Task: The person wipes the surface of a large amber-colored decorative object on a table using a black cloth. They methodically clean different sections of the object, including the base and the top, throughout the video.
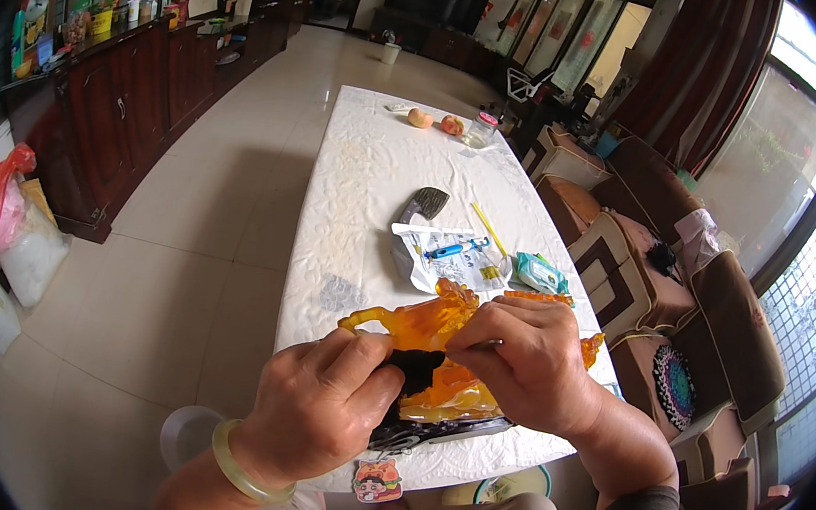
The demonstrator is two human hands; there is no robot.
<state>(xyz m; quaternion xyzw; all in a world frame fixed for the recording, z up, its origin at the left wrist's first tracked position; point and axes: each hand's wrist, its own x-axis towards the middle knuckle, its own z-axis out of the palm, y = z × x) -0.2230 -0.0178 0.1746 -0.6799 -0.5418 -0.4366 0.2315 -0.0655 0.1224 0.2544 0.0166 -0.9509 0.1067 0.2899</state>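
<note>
A translucent amber-coloured carved ornament (426,320) on a dark openwork base (428,431) stands at the near end of the table. In front of it, my left hand (327,392) is closed on a black cloth (416,365), whose free end reaches toward my right fingertips. My right hand (542,356) is closed in a pinch over the ornament's right part and hides some of it. A thin dark tip pokes out between those fingers; what it belongs to, I cannot make out. A pale bangle (240,473) circles my left wrist.
Behind the ornament, a blue-handled tool (459,249) lies on a silvery plastic sheet (421,275). Around it are a dark-bristled brush (426,205), a yellow stick (489,226) and a wipes packet (542,273). A lidded jar (481,130) and peaches (421,117) occupy the white-covered table's (357,169) far end.
</note>
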